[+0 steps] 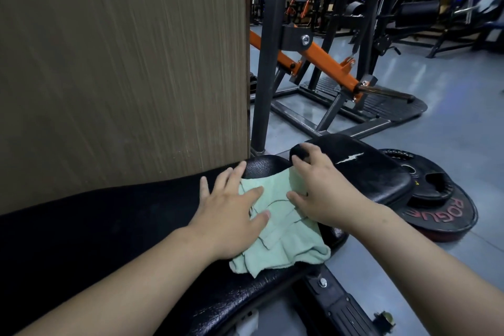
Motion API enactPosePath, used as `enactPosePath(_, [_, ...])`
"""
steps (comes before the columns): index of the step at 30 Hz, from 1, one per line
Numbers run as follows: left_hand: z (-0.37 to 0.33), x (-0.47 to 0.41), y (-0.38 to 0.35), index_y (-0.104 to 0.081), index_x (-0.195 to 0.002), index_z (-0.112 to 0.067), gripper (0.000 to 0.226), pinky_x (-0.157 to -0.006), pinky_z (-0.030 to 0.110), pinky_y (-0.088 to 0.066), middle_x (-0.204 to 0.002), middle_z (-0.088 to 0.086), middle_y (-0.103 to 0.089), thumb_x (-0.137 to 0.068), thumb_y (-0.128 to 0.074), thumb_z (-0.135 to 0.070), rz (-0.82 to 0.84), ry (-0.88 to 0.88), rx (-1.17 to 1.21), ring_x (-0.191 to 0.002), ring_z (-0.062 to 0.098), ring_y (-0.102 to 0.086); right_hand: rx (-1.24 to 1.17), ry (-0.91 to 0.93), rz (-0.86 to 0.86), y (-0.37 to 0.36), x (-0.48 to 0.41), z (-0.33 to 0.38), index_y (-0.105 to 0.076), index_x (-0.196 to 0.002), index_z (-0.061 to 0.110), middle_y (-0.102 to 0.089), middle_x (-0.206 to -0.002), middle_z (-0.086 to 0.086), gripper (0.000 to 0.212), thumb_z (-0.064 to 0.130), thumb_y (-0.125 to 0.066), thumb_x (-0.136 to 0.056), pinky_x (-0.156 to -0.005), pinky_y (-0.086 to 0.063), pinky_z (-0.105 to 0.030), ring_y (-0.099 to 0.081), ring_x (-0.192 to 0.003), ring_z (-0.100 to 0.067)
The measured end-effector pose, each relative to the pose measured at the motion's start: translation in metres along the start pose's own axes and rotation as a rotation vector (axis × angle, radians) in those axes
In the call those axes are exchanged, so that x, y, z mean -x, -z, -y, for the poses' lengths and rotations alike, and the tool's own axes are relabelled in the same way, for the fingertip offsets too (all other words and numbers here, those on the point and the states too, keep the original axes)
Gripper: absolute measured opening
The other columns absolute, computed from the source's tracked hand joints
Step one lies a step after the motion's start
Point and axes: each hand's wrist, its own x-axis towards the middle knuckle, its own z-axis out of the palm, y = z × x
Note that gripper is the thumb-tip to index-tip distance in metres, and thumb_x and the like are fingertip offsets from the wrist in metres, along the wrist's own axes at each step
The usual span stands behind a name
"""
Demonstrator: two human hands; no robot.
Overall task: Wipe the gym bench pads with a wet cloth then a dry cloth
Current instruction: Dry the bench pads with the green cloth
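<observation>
A pale green cloth point(283, 232) lies spread on the long black bench pad point(114, 229), near the gap to the smaller black seat pad point(376, 172). My left hand point(231, 215) rests flat on the cloth's left part, fingers spread, some of them on the pad. My right hand point(324, 188) lies across the cloth's upper right edge, its fingers reaching onto the near end of the seat pad. Neither hand grips the cloth; both press on it from above.
A wood-grain panel point(122, 63) stands close behind the bench. Black weight plates point(441, 199) lie on the grey floor to the right. An orange and black machine frame point(321, 57) stands beyond. The bench's metal frame point(335, 300) shows below the pad.
</observation>
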Motion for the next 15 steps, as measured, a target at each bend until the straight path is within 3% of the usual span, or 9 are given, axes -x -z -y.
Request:
enactPosePath(2, [-0.001,0.002,-0.005,-0.023,-0.153,-0.043,0.059,-0.114,0.064,0.015,-0.166,-0.006,0.006,-0.097,-0.028,-0.062,0.057,0.029,-0.012,-0.150,0.017,0.018,0.116,-0.030,-0.057,0.004,0.003,0.014,-0.018,-0.153,0.006,-0.006,-0.160,-0.018,0.077,0.036,-0.056,-0.094,-0.119,-0.022,-0.041,-0.011,-0.148,-0.032])
enactPosePath(5, [-0.001,0.005,-0.003,-0.025,-0.152,-0.042,0.054,-0.110,0.068,0.019,-0.166,-0.011,-0.004,-0.100,-0.028,-0.054,0.034,0.050,0.017,-0.151,0.016,0.017,-0.071,-0.056,-0.083,0.001,0.013,0.049,-0.020,-0.152,0.009,-0.016,-0.159,-0.014,0.064,0.031,-0.046,-0.098,-0.119,-0.019,-0.035,-0.016,-0.146,-0.028])
enactPosePath(7, [0.001,0.008,0.003,-0.030,-0.151,-0.037,0.049,-0.113,0.067,0.013,-0.165,-0.013,-0.014,-0.102,-0.030,-0.041,-0.028,0.088,0.073,-0.152,0.013,0.008,-0.167,-0.105,0.048,-0.016,0.014,0.067,-0.024,-0.152,0.010,-0.016,-0.161,-0.015,0.059,0.038,-0.037,-0.102,-0.121,-0.012,-0.039,-0.011,-0.149,-0.027])
enactPosePath(10, [0.010,0.014,0.010,-0.028,-0.153,-0.031,0.053,-0.119,0.061,0.002,-0.162,-0.012,-0.022,-0.101,-0.033,-0.025,-0.089,0.174,0.110,-0.151,0.011,-0.003,-0.044,-0.208,0.197,-0.050,0.012,0.072,-0.012,-0.157,0.014,0.003,-0.164,-0.015,0.071,0.057,-0.018,-0.100,-0.120,0.006,-0.052,0.010,-0.150,-0.034])
enactPosePath(15, [0.019,0.026,0.014,-0.024,-0.155,-0.030,0.053,-0.121,0.056,-0.005,-0.164,-0.005,-0.018,-0.104,-0.031,-0.041,-0.064,0.211,0.069,-0.151,0.015,-0.005,0.089,-0.130,0.147,-0.060,0.016,0.061,0.000,-0.158,0.020,0.011,-0.164,-0.010,0.079,0.067,-0.015,-0.096,-0.119,0.012,-0.052,0.018,-0.149,-0.031])
